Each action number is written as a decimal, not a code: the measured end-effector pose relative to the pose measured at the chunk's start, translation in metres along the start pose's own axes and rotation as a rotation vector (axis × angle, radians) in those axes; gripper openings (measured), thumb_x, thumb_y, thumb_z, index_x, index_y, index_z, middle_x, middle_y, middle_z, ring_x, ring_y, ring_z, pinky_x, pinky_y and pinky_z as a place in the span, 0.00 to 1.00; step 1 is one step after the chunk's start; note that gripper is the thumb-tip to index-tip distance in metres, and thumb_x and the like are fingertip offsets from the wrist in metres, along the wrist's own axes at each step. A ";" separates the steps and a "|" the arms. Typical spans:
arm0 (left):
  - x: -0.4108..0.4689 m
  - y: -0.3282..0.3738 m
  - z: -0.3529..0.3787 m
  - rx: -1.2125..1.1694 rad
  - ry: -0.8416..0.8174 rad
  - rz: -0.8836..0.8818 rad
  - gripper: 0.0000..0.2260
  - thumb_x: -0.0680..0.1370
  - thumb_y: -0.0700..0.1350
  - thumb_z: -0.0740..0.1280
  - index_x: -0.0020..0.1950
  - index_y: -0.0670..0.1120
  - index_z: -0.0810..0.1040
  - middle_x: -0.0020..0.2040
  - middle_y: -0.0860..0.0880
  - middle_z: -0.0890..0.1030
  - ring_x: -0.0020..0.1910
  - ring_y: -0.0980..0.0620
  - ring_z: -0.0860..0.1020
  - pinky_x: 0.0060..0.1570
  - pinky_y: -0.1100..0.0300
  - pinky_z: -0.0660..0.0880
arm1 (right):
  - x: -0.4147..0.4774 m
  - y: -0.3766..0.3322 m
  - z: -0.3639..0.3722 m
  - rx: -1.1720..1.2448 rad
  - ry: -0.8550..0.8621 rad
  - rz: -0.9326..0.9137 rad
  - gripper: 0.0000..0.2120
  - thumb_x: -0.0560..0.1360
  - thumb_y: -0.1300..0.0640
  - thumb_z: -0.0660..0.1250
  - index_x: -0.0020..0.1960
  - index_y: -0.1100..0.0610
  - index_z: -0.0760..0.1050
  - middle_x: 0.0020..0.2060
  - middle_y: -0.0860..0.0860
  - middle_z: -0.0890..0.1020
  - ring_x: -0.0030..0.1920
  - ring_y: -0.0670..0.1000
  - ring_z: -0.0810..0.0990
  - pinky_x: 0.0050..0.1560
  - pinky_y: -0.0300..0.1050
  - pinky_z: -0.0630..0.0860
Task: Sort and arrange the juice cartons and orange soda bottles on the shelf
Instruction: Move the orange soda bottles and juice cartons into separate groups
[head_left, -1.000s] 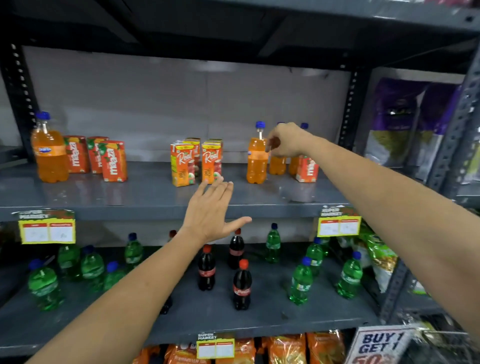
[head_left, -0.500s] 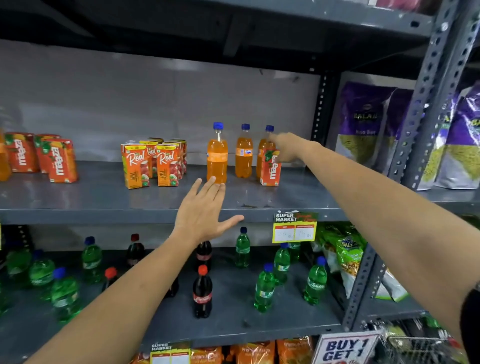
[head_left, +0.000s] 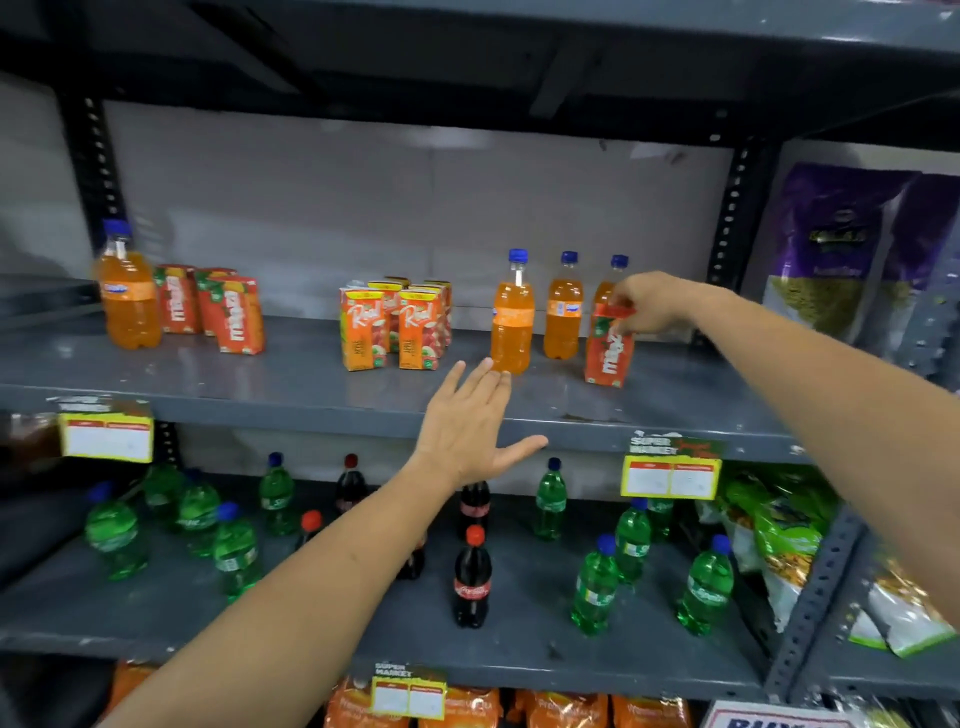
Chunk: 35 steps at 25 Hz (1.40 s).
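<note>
On the grey middle shelf (head_left: 291, 387), my right hand (head_left: 652, 306) grips the top of a red Maaza juice carton (head_left: 609, 351) at the right, tilted slightly. Behind it stand three orange soda bottles (head_left: 512, 319) with blue caps; the rightmost is partly hidden by my hand. A cluster of orange Real juice cartons (head_left: 395, 330) sits mid-shelf. At the left stand three more Maaza cartons (head_left: 228, 317) and a larger orange soda bottle (head_left: 127, 288). My left hand (head_left: 470, 428) hovers flat and open in front of the shelf edge, holding nothing.
The lower shelf (head_left: 519, 649) carries green soda bottles (head_left: 595, 590) and dark cola bottles (head_left: 471, 579). Yellow price tags (head_left: 670, 475) hang on the shelf edge. Purple snack bags (head_left: 841, 249) fill the bay to the right, past a perforated upright (head_left: 730, 208).
My right hand went from touching an orange soda bottle's top to gripping the lone Maaza carton on the right. The view swung right, then back left. My left hand stayed open.
</note>
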<state>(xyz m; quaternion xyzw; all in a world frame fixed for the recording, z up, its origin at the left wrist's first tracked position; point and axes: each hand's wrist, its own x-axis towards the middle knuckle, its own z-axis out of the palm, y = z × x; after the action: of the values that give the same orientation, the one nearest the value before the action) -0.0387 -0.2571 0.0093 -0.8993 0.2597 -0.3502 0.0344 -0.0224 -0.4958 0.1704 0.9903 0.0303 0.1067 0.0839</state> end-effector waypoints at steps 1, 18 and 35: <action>-0.009 -0.015 0.000 -0.008 -0.002 -0.019 0.44 0.73 0.72 0.41 0.72 0.39 0.64 0.71 0.43 0.69 0.74 0.47 0.59 0.73 0.47 0.51 | 0.002 -0.009 -0.004 0.015 -0.013 -0.019 0.19 0.74 0.53 0.68 0.61 0.60 0.72 0.57 0.57 0.79 0.53 0.55 0.76 0.52 0.46 0.72; -0.184 -0.405 -0.027 0.106 0.027 -0.211 0.46 0.69 0.74 0.51 0.68 0.37 0.70 0.68 0.43 0.73 0.71 0.47 0.65 0.72 0.44 0.56 | 0.095 -0.417 -0.060 0.350 0.007 -0.395 0.17 0.73 0.54 0.70 0.58 0.63 0.77 0.51 0.58 0.83 0.41 0.52 0.80 0.47 0.46 0.76; -0.184 -0.459 0.006 -0.017 0.069 -0.126 0.49 0.67 0.78 0.40 0.68 0.43 0.70 0.67 0.46 0.74 0.68 0.47 0.69 0.68 0.49 0.62 | 0.167 -0.532 -0.088 0.451 0.161 -0.148 0.28 0.71 0.43 0.69 0.65 0.55 0.69 0.57 0.55 0.76 0.50 0.53 0.78 0.39 0.39 0.75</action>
<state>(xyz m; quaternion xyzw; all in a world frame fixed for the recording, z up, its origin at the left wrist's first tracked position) 0.0547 0.2284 0.0038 -0.9015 0.2066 -0.3803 -0.0043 0.0993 0.0553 0.1978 0.9674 0.1321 0.1692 -0.1344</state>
